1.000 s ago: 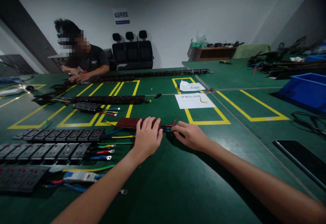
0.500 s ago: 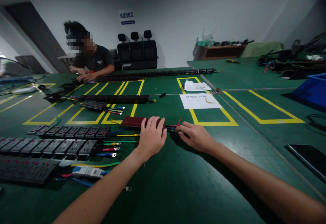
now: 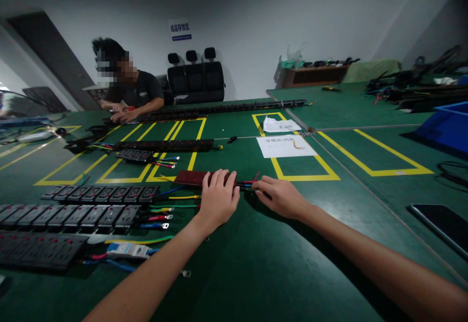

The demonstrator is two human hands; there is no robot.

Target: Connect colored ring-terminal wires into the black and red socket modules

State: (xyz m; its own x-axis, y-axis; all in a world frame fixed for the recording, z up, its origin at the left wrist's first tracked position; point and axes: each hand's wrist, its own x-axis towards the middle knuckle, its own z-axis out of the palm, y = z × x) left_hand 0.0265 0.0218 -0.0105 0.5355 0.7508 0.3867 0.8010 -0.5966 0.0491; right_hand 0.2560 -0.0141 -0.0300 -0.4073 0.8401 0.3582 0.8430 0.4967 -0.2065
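Note:
A dark red oblong block (image 3: 189, 178) lies on the green table (image 3: 234, 273), wires coming out of both ends. My left hand (image 3: 218, 197) rests over its right part, with the fingers curled over the far edge. Just to the right, my right hand (image 3: 278, 195) has its fingers closed on a bundle of wires (image 3: 245, 184) in red, blue and black. The fingertips cover where the wires end. Left of my hands lie rows of black socket strips (image 3: 98, 193), their coloured leads (image 3: 161, 218) ending in ring terminals.
Across the table a person (image 3: 133, 92) works with both hands on a long black strip (image 3: 234, 109). Paper signs (image 3: 287, 147) lie inside yellow tape outlines. A phone (image 3: 442, 229) and a blue bin (image 3: 448, 127) are at the right. A small breaker (image 3: 127, 250) sits among the left wires.
The camera view has shifted slightly. Both my hands keep nearly the same place on the block and the wires.

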